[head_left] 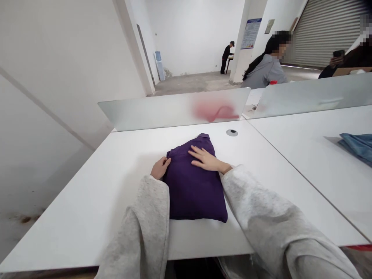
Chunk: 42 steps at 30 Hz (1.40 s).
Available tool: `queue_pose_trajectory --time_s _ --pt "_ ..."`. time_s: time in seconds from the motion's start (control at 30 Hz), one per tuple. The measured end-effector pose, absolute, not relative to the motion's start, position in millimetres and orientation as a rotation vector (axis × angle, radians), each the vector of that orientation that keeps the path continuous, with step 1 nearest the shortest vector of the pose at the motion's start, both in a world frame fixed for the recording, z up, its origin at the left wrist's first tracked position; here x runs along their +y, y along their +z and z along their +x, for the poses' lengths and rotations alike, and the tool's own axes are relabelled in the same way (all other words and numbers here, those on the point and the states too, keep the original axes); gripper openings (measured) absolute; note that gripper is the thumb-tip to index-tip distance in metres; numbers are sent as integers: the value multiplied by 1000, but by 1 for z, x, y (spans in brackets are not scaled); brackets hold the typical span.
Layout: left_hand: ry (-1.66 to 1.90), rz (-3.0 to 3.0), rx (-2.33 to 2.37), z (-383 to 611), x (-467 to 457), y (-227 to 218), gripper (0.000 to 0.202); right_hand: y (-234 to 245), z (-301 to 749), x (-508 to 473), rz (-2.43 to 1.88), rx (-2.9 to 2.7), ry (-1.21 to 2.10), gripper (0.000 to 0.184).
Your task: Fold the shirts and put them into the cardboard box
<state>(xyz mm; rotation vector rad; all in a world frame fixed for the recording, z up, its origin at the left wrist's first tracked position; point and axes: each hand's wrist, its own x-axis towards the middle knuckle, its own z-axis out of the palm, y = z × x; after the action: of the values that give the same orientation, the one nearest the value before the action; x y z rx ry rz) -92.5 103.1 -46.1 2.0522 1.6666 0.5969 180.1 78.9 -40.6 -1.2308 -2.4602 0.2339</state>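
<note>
A folded purple garment (193,190) lies on the white table (87,201), with a narrow tab of cloth sticking up at its far end. Its exact kind cannot be made out from the folds. At its left edge, my left hand (159,167) is closed, with thumb and fingers pinching the cloth. My right hand (206,159) rests flat on the upper right part, fingers spread and pointing left. Grey sleeves cover both my forearms.
A frosted divider (151,110) borders the table's far side, near a round cable grommet (232,133). Folded blue denim (359,145) lies on the adjoining table at right. Beyond the dividers are a seated person (266,69), another holding a phone, and one standing farther back.
</note>
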Motion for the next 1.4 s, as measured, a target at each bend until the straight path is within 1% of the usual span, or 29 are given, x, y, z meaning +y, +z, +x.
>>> queue_pose_trajectory --time_s 0.07,0.13,0.17,0.23,0.33,0.43,0.5,0.57,0.67,0.73,0.83,0.9,0.97,1.03,1.1,1.17,1.23,1.3,1.4 --pt "612 2054 1672 -93 103 -43 29 -49 172 77 -1247 -2604 192 65" --pt "647 2062 1682 -90 99 -36 18 -57 169 77 -1258 -2660 145 65" --pt "674 2067 1688 -86 95 -32 16 -59 168 77 -1257 -2669 130 65" --pt "751 2150 1659 -74 80 -25 24 -61 169 79 -1252 -2680 107 65" --pt "816 2472 1414 -46 51 -26 35 -62 170 79 -1255 -2703 70 59" --pt "606 2701 1181 -22 29 -40 49 -62 173 80 -1240 -2732 79 53" --pt "403 2737 1160 -15 23 -50 57 -62 177 83 -1222 -2735 101 51" --pt "275 2753 1178 -16 24 -57 60 -61 183 91 -1241 -2701 88 50" --pt "245 2780 1195 -20 28 -59 59 -62 195 108 -1341 -2591 61 51" --pt "243 2777 1190 -20 28 -57 59 -61 203 121 -1432 -2467 127 54" --pt "183 2735 1195 -19 27 -51 60 -60 216 132 -1577 -2078 284 62" --pt "117 2697 1210 -18 25 -47 61 -58 224 131 -1587 -1787 290 64" --pt "58 2671 1230 -17 24 -44 63 -58 229 123 -1535 -1683 271 63" --pt "26 2662 1242 -17 23 -43 65 -58 228 108 -1459 -1829 280 64" --pt "14 2664 1243 -17 23 -43 65 -60 221 91 -1351 -2136 262 63" --pt "17 2667 1246 -16 23 -43 65 -63 211 78 -1221 -2448 201 59" --pt "28 2674 1258 -15 22 -44 64 -64 205 72 -1158 -2636 150 54" --pt "41 2687 1265 -15 21 -44 61 -66 204 75 -1182 -2684 120 54" --pt "29 2685 1271 -16 19 -42 57 -67 213 92 -1329 -2597 98 56"
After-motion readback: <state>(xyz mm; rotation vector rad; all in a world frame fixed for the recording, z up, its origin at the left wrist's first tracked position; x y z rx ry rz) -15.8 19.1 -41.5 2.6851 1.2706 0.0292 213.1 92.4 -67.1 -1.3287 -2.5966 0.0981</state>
